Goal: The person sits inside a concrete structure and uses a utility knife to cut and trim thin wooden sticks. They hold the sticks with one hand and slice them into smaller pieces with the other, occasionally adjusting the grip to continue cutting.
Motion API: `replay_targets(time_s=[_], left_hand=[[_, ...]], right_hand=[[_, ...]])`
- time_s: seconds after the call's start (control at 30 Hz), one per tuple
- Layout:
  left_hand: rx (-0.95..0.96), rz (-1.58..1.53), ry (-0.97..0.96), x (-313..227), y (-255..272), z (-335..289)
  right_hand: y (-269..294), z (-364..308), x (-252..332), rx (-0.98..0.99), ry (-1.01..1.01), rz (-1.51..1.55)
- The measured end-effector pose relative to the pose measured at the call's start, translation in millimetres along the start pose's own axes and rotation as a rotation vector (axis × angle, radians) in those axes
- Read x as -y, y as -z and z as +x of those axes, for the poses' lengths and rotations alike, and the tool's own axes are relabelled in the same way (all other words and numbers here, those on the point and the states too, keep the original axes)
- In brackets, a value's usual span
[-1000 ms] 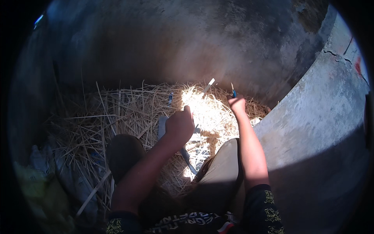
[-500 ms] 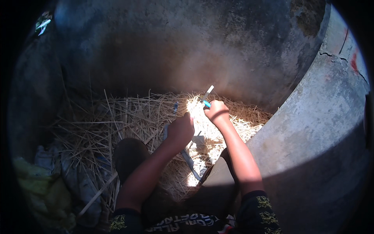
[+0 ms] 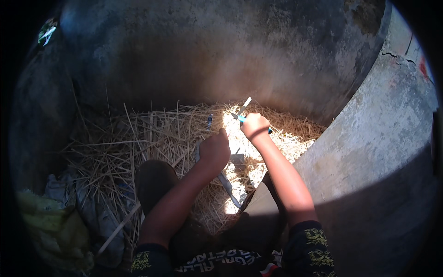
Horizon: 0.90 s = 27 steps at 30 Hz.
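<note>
My right hand (image 3: 255,125) is closed around a blue-handled tool (image 3: 242,118). Its dark tip sticks out left of the fist, and a bit of blue shows behind it; the exact kind cannot be made out. A pale flat strip (image 3: 244,105) slants up beyond that tip. To the left and a little nearer, my left hand (image 3: 215,150) is curled shut, thumb on top. What its fingers hold is hidden. A grey strip (image 3: 228,188) runs from below this hand toward my right leg. Bright sunlight washes out the spot between the hands.
Loose straw (image 3: 152,134) covers the ground. A curved concrete wall (image 3: 207,55) rises in front, and another rounded concrete edge (image 3: 364,138) stands close on my right. A yellowish sack (image 3: 50,226) lies at the lower left. My knees (image 3: 154,184) flank the work spot.
My right hand has turned and shifted slightly up and left with the blue-handled tool, showing blue behind the fist. The left hand stays nearly in place. The view has shifted slightly.
</note>
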<state>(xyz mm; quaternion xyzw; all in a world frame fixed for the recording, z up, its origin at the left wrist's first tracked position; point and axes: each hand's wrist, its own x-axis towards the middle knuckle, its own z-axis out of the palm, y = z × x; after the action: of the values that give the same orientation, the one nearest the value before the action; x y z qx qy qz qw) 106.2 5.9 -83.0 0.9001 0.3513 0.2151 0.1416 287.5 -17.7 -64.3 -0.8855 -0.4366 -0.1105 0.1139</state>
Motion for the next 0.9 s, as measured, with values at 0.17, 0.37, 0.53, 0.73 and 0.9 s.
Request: replay_targets(time_s=[0.17,0.37,0.53,0.73,0.9], left_hand=[[0.052,0.131,-0.019,-3.1,1.2,0.2],[-0.026,0.116,-0.024,-1.0,-2.3,0.2],[0.014,0.154,0.0,-4.9,2.1,-1.6],[0.031,0.156,0.012,-6.2,2.0,-0.2],[0.047,0.151,-0.006,-9.0,9.9,-3.8]], right_hand=[[-20.1,14.7,-13.2,-0.105,0.05,-0.104],[-25.4,29.1,-16.4,-0.237,0.012,-0.123],[-20.4,29.2,-18.1,-0.246,-0.024,-0.077],[-14.0,34.6,-15.2,-0.177,-0.126,-0.022],[-12.4,36.8,-18.4,-0.133,-0.152,0.007]])
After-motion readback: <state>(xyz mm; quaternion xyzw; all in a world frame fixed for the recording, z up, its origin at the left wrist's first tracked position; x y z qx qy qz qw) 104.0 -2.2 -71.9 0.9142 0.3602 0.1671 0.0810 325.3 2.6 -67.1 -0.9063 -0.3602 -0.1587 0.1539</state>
